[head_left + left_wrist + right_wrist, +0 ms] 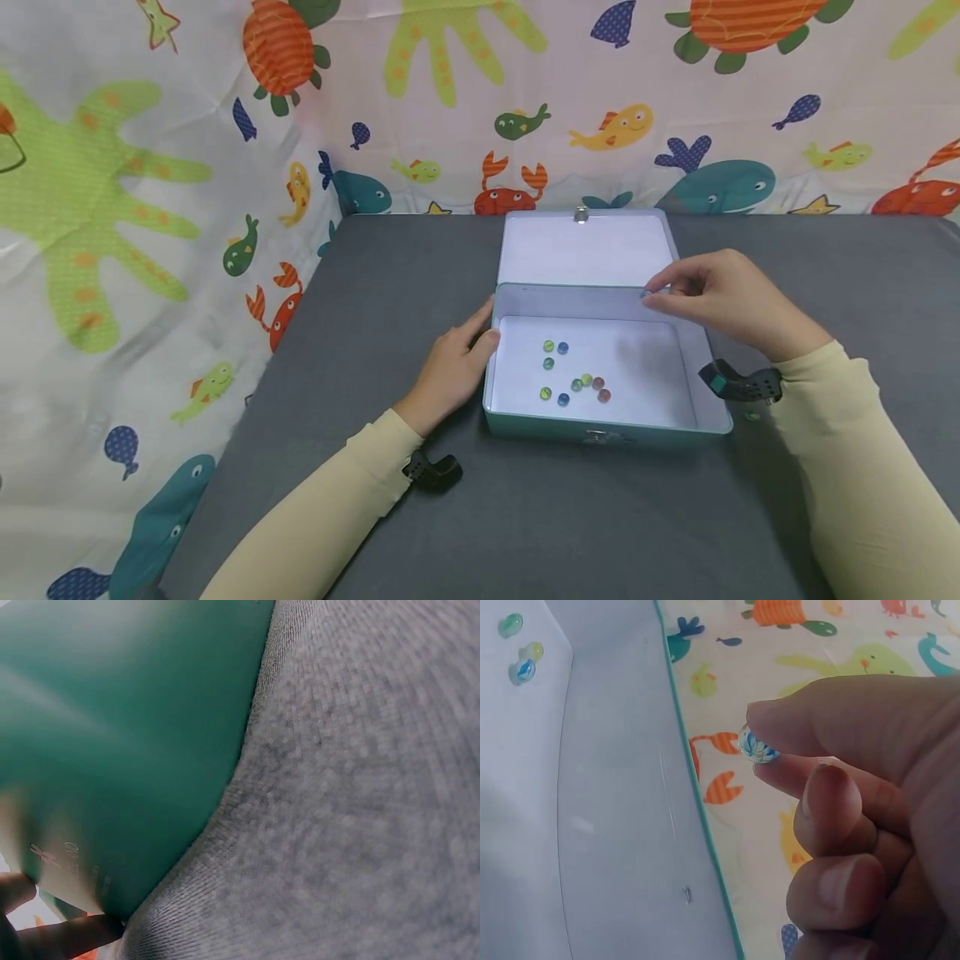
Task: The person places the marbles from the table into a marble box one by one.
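Observation:
A green metal box (607, 429) with a white inside lies on the grey table, its lid (588, 248) tipped back. Several glass marbles (587, 380) in green, yellow, blue and reddish tones rest on its floor, mostly in the left half. Between thumb and index fingertip my right hand (723, 296) pinches a clear marble with blue swirls (757, 745), above the box's far right part. At the box's left wall is my left hand (453, 367), its fingers reaching along the outside and the thumb near the rim. The left wrist view shows the green side wall (135, 735) and two dark fingertips touching it.
A green marble (752, 416) lies on the grey tablecloth (600, 525) right of the box, beside my right forearm. Cloth printed with sea animals (450, 125) hangs behind and left of the table. A metal clasp (581, 215) sits on the lid's far edge.

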`<control>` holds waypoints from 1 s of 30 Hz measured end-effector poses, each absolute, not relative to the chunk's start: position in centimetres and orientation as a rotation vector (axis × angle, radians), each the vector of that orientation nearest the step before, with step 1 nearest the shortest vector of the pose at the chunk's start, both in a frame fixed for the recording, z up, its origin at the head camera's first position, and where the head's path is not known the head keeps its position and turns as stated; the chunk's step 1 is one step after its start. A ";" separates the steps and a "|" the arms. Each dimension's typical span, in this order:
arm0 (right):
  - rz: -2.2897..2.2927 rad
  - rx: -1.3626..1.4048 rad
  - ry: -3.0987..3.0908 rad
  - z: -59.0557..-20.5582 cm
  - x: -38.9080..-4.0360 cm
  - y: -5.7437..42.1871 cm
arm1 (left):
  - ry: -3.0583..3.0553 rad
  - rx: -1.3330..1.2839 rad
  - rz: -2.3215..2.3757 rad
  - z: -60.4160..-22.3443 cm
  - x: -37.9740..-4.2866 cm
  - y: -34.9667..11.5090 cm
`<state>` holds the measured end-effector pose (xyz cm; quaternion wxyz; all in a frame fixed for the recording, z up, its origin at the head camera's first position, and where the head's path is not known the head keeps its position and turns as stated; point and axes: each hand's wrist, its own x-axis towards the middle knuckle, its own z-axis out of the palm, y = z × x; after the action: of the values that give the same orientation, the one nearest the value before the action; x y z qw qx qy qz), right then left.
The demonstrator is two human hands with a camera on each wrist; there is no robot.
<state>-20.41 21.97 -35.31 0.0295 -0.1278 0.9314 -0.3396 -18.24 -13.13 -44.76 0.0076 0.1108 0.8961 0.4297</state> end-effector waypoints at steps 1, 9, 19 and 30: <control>-1.047 -0.397 2.870 -35.3 -20.5 21.8 | 2.799 0.343 1.345 -44.7 -18.2 -13.1; -1.044 -0.443 2.844 -35.9 -21.2 20.4 | 2.786 0.351 1.331 -45.0 -18.2 -13.0; -1.046 -0.527 2.759 -36.2 -21.8 18.0 | 2.769 0.320 1.349 -45.2 -18.0 -13.3; -1.020 -0.471 2.581 -37.3 -22.5 18.2 | 2.793 0.351 1.351 -44.9 -18.3 -13.2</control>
<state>-22.47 18.15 -37.27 0.1627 -0.1650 0.9047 -0.3575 -18.26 -13.23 -44.86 0.0096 0.1124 0.8945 0.4325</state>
